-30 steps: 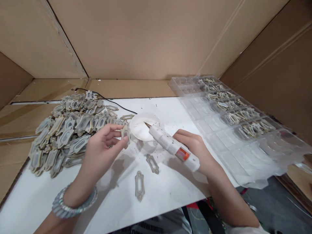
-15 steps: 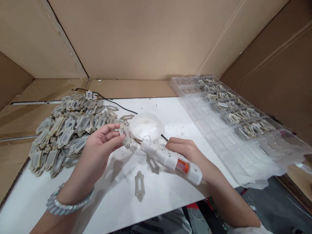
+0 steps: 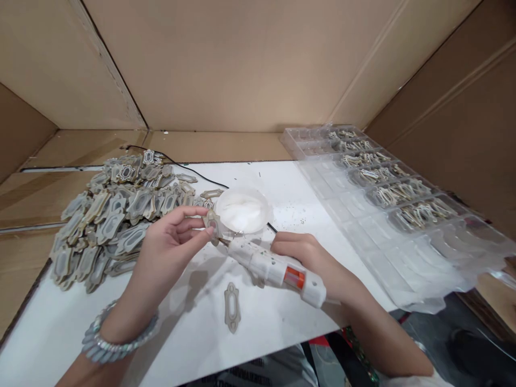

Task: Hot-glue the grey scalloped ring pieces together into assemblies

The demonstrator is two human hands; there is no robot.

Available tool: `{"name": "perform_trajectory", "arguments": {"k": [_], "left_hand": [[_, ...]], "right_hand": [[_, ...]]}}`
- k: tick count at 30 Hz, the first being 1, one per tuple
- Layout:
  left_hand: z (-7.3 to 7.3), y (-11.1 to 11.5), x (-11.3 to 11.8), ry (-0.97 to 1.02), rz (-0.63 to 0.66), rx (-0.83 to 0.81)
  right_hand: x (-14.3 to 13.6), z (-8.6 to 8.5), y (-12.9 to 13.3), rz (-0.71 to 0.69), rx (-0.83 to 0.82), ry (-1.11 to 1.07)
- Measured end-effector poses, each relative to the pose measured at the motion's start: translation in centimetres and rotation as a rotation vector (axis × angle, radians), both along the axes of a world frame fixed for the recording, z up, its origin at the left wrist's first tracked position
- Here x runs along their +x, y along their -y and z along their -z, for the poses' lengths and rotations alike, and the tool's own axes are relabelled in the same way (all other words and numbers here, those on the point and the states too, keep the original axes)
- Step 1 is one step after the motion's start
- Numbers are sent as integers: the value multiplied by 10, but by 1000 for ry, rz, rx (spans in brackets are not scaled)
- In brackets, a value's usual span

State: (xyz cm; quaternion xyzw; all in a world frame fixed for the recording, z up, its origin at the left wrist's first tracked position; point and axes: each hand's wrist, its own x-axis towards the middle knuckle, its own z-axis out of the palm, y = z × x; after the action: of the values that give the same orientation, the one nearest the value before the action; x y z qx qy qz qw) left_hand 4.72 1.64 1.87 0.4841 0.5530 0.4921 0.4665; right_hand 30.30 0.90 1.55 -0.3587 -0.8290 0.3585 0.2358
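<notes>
Between thumb and fingers, my left hand pinches a small grey ornate frame piece. My right hand is wrapped round a white hot-glue-type tool with an orange part, its metal tip at the lower edge of the held piece. Just behind the tip stands a round translucent dish with white contents. Another frame piece lies flat on the white table in front, and one more is partly hidden under the tool.
A large heap of grey frame pieces covers the left side. Clear compartment trays on the right hold small metal-looking parts in several sections. A black cable runs behind the dish. Cardboard walls surround the table.
The held piece and my left hand have shifted slightly right. The tool has moved a little left, now covering more of the piece beneath it.
</notes>
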Motion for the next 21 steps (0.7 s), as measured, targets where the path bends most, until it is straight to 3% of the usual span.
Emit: {"name": "perform_trajectory", "arguments": {"k": [21], "left_hand": [[1,3,0,-191,15,158]], "right_hand": [[0,0,0,-3,-48,29]]}}
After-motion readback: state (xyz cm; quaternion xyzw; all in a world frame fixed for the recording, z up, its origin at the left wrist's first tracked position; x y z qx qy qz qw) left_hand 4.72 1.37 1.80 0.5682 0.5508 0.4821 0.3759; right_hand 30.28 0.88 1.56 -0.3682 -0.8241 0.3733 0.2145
